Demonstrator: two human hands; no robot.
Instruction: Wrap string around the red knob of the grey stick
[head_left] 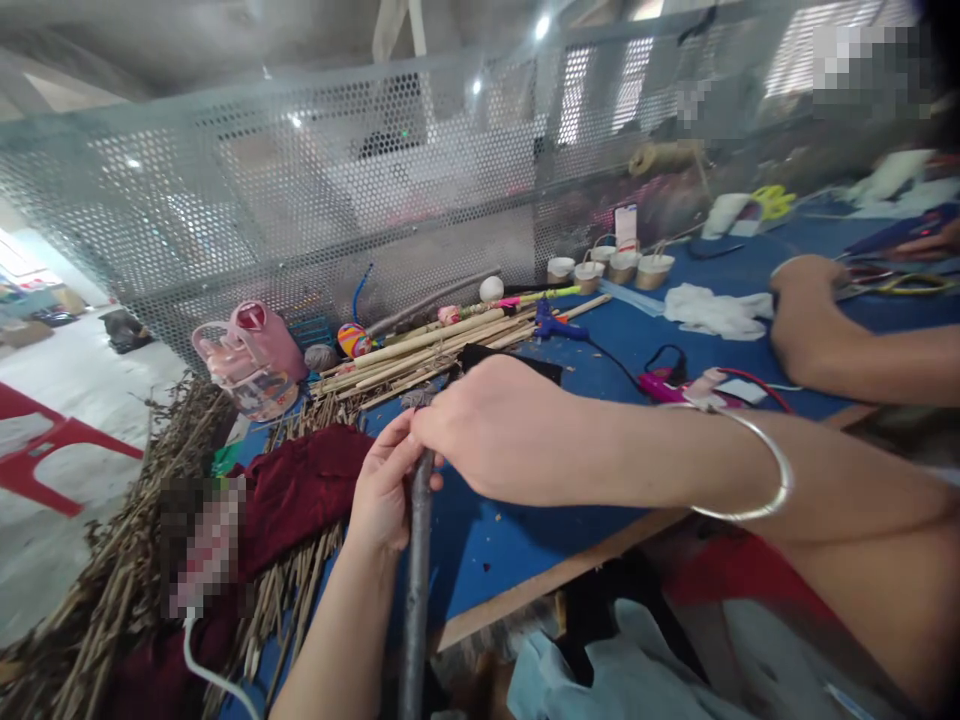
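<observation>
A long grey rod (418,580) with a mottled surface stands nearly upright in front of me, its lower end running out of the picture. My left hand (384,485) is closed round its upper part, thumb and fingertips against it. My right hand (491,425), a silver bangle on its wrist, is closed at the rod's top, touching the left fingertips; most of its fingers are hidden. A small tuft of grey material (418,397) shows just above the fingers. Both hands are over the blue table (517,540).
Wooden sticks (420,350) and a blue glue gun (555,322) lie behind my hands. Dark red cloth (307,485) and dried stalks (135,560) are on the left. Pink jug (262,340), small pots (622,267), white cloth (716,312). A co-worker's arm (840,340) reaches in from the right.
</observation>
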